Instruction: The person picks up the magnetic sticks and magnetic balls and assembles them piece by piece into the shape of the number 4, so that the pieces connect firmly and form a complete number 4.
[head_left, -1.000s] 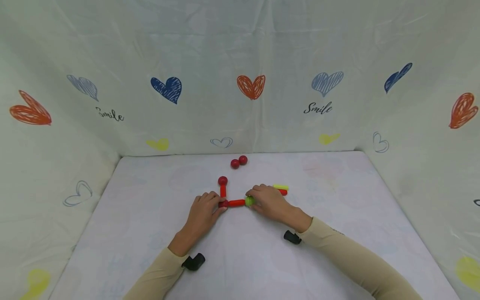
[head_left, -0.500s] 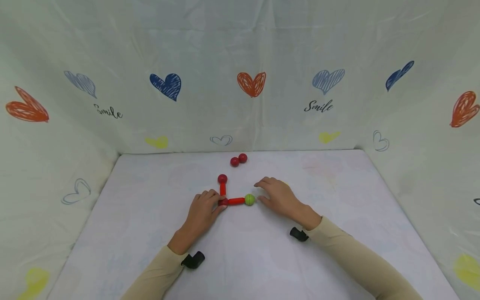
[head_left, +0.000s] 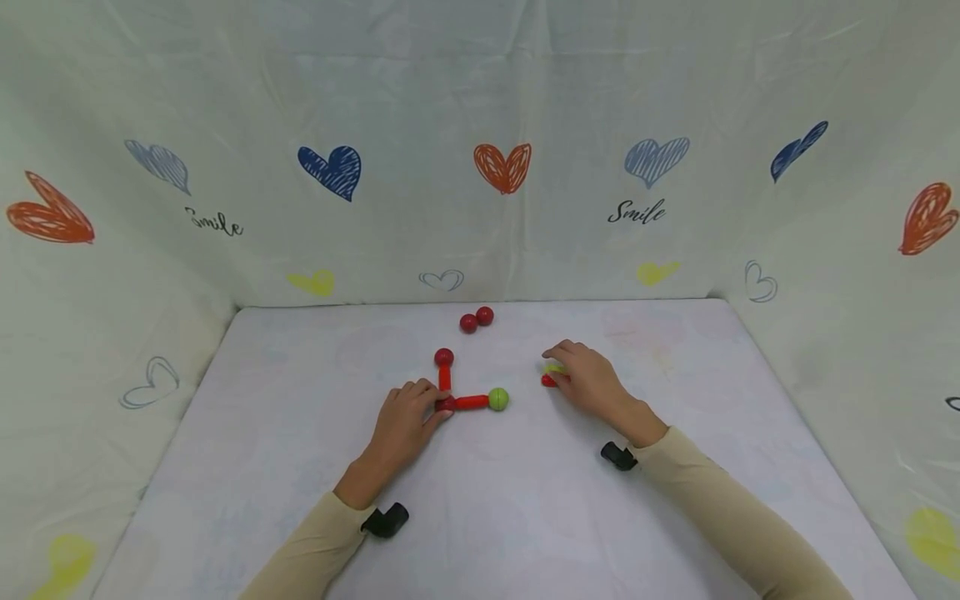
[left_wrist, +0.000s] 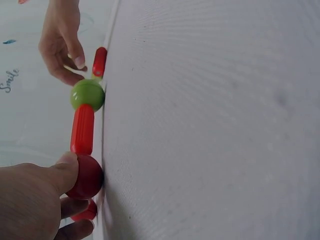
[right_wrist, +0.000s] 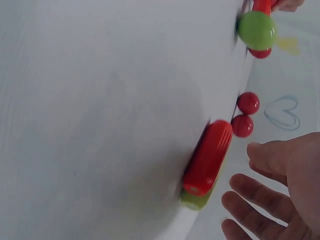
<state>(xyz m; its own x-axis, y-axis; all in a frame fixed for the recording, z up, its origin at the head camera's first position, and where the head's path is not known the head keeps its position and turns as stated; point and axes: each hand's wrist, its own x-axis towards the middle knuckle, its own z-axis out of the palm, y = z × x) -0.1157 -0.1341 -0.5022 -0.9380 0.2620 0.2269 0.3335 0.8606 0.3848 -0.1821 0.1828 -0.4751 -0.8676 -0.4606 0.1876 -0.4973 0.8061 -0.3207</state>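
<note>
My left hand (head_left: 402,425) pinches a dark red ball (left_wrist: 89,177) at the corner of an L-shaped piece. One red rod (head_left: 471,402) runs right from that ball to a green ball (head_left: 498,399). A second red rod (head_left: 445,377) runs away from me to another red ball (head_left: 444,357). My right hand (head_left: 592,383) hovers beside a loose red rod (right_wrist: 208,157) and a yellow-green rod (right_wrist: 194,201) lying side by side. In the right wrist view its fingers are spread, apart from both rods; in the head view they partly hide them.
Two loose red balls (head_left: 476,320) lie together near the back edge of the white-covered table (head_left: 480,517). A pale curtain (head_left: 405,108) printed with hearts rises behind and at both sides.
My right hand has let go of the green ball and moved right to the loose rods. The left hand keeps its hold on the corner ball.
</note>
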